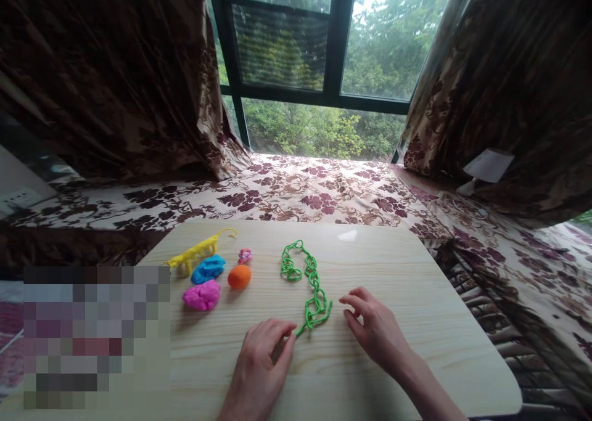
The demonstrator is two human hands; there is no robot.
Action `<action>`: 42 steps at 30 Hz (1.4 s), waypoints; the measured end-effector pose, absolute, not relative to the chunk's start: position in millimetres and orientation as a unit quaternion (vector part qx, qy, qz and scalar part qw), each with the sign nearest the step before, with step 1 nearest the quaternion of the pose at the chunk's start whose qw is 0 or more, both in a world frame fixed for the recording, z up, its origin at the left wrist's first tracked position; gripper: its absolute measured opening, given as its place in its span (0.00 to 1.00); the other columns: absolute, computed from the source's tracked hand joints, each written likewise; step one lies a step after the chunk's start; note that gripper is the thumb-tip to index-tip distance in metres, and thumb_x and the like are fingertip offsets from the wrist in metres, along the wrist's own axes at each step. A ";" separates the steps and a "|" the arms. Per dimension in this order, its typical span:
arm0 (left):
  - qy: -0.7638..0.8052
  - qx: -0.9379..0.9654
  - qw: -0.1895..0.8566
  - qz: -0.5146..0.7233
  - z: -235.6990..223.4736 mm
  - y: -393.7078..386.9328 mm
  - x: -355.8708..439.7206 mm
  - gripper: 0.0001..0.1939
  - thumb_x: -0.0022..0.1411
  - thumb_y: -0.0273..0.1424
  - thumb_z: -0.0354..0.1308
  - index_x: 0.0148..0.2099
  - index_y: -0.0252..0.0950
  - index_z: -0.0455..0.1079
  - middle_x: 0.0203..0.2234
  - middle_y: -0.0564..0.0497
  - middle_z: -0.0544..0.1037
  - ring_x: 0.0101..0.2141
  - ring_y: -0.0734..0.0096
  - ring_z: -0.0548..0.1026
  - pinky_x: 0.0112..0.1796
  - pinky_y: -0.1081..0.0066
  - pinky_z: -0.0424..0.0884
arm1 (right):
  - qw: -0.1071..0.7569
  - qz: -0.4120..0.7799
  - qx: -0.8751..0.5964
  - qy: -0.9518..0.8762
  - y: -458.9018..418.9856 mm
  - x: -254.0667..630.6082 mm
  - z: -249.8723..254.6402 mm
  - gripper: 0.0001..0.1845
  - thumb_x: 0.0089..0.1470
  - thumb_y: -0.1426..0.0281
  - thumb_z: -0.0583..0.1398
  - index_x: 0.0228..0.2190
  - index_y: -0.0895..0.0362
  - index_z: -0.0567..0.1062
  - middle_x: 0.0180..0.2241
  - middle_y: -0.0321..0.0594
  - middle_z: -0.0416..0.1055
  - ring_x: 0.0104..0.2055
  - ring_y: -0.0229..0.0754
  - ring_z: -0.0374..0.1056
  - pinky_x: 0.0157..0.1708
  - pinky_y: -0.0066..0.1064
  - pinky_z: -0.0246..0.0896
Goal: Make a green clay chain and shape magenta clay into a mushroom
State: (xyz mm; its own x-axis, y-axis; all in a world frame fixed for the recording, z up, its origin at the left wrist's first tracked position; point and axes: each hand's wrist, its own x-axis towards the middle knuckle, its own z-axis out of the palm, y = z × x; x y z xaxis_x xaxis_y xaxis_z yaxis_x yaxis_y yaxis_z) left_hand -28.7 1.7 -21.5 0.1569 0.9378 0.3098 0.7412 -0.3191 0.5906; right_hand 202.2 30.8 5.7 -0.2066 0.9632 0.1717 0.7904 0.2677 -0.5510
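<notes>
Lightly pinched the near tail of the green chain (309, 324) on the table (393, 261) with the left hand (259, 356), held the right hand (377, 325) open just beside; risked snapping thin strands by tugging, or snarling loops by dragging sideways.

a blocky blur hides the table's (398, 347) near left part and whatever lies there. the yellow toy's (194, 251) left end meets that blur. both forearms run off the bottom edge. the left hand's (263, 353) fingertips partly cover the green chain's (314, 285) near end. the pink-and-white bit (245, 256) is too small to make out.
</notes>
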 end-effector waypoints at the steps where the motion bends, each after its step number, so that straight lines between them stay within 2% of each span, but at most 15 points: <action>1: 0.563 0.750 0.144 0.316 -20.6 1.9 -28.6 0.08 0.57 0.32 0.53 0.40 0.41 0.69 0.34 0.50 0.74 0.38 0.66 0.71 0.40 0.66 0.65 | 0.243 0.169 -0.579 -0.760 34.7 198.8 5.1 0.15 0.51 0.74 0.53 0.40 0.50 0.72 0.38 0.38 0.68 0.30 0.36 0.67 0.32 0.26 0.59; 3: 0.565 0.760 0.128 0.294 -18.7 2.1 -27.9 0.09 0.55 0.32 0.54 0.40 0.41 0.68 0.34 0.50 0.74 0.37 0.65 0.70 0.39 0.64 0.64 | 0.228 0.157 -0.577 -0.769 41.8 191.3 4.1 0.15 0.51 0.74 0.53 0.40 0.50 0.72 0.36 0.38 0.69 0.31 0.36 0.66 0.31 0.25 0.58; 9: 0.583 0.766 0.091 0.254 -15.6 1.0 -22.8 0.06 0.56 0.28 0.51 0.34 0.41 0.69 0.30 0.51 0.72 0.35 0.65 0.69 0.37 0.63 0.63 | 0.202 0.143 -0.568 -0.785 44.1 183.7 2.5 0.07 0.49 0.73 0.55 0.27 0.53 0.73 0.30 0.36 0.68 0.31 0.36 0.65 0.28 0.25 0.54; 12: 0.577 0.766 0.090 0.267 -15.5 0.5 -24.2 0.06 0.56 0.27 0.51 0.32 0.40 0.69 0.29 0.51 0.73 0.34 0.65 0.69 0.37 0.64 0.63 | 0.242 0.191 -0.562 -0.768 34.6 185.2 5.1 0.06 0.50 0.73 0.55 0.27 0.54 0.72 0.29 0.35 0.68 0.29 0.35 0.65 0.29 0.26 0.56; 15: 0.576 0.750 0.107 0.307 -13.6 -0.3 -27.1 0.04 0.55 0.28 0.52 0.32 0.40 0.68 0.27 0.51 0.73 0.32 0.66 0.70 0.37 0.65 0.64 | 0.322 0.282 -0.533 -0.730 22.9 182.6 11.3 0.05 0.50 0.72 0.55 0.28 0.55 0.71 0.29 0.35 0.68 0.27 0.34 0.65 0.27 0.25 0.58; 20: 0.581 0.697 0.176 0.382 0.2 0.5 -24.4 0.03 0.54 0.28 0.54 0.32 0.40 0.68 0.28 0.53 0.74 0.33 0.68 0.71 0.37 0.69 0.67 | 0.442 0.425 -0.481 -0.626 12.9 167.2 20.6 0.02 0.49 0.71 0.57 0.27 0.57 0.70 0.36 0.40 0.69 0.27 0.34 0.64 0.27 0.25 0.60; 23: 0.569 0.677 0.234 0.405 9.5 2.1 -20.3 0.04 0.53 0.26 0.53 0.32 0.40 0.68 0.28 0.54 0.73 0.33 0.69 0.72 0.36 0.71 0.68 | 0.467 0.528 -0.450 -0.548 13.7 156.3 22.1 0.03 0.48 0.71 0.59 0.27 0.57 0.69 0.39 0.41 0.70 0.27 0.33 0.64 0.28 0.26 0.60; 26: 0.564 0.658 0.279 0.414 13.5 2.3 -18.8 0.05 0.52 0.25 0.53 0.32 0.39 0.68 0.27 0.54 0.73 0.33 0.70 0.72 0.36 0.72 0.68 | 0.467 0.600 -0.418 -0.497 15.8 147.2 22.7 0.04 0.47 0.71 0.60 0.28 0.58 0.69 0.35 0.40 0.71 0.27 0.33 0.65 0.25 0.25 0.59; 30: 0.564 0.638 0.314 0.420 12.6 1.6 -21.2 0.05 0.52 0.25 0.54 0.31 0.38 0.69 0.27 0.54 0.73 0.33 0.70 0.72 0.36 0.73 0.68 | 0.459 0.632 -0.399 -0.481 17.4 139.8 23.9 0.03 0.47 0.72 0.60 0.28 0.58 0.69 0.29 0.38 0.72 0.24 0.32 0.64 0.24 0.24 0.57; 33: 0.557 0.620 0.344 0.432 10.0 2.9 -23.4 0.06 0.54 0.28 0.53 0.35 0.38 0.70 0.28 0.53 0.73 0.33 0.70 0.72 0.37 0.72 0.67 | 0.465 0.637 -0.391 -0.474 18.1 137.4 21.6 0.03 0.46 0.74 0.59 0.28 0.58 0.70 0.26 0.35 0.70 0.24 0.32 0.62 0.24 0.23 0.57; 38: 0.544 0.562 0.397 0.479 6.0 9.5 -21.7 0.08 0.56 0.32 0.54 0.38 0.37 0.71 0.35 0.51 0.75 0.41 0.68 0.71 0.44 0.71 0.65 | 0.462 0.616 -0.410 -0.490 19.9 137.0 9.2 0.03 0.47 0.73 0.59 0.29 0.58 0.71 0.25 0.33 0.67 0.24 0.31 0.60 0.23 0.22 0.56; 42: 0.538 0.478 0.502 0.479 10.2 14.0 -16.2 0.11 0.55 0.34 0.55 0.40 0.36 0.72 0.36 0.50 0.77 0.40 0.67 0.73 0.43 0.72 0.66 | 0.458 0.600 -0.421 -0.503 23.1 138.3 0.6 0.06 0.48 0.70 0.59 0.32 0.58 0.72 0.27 0.35 0.68 0.24 0.31 0.58 0.23 0.23 0.55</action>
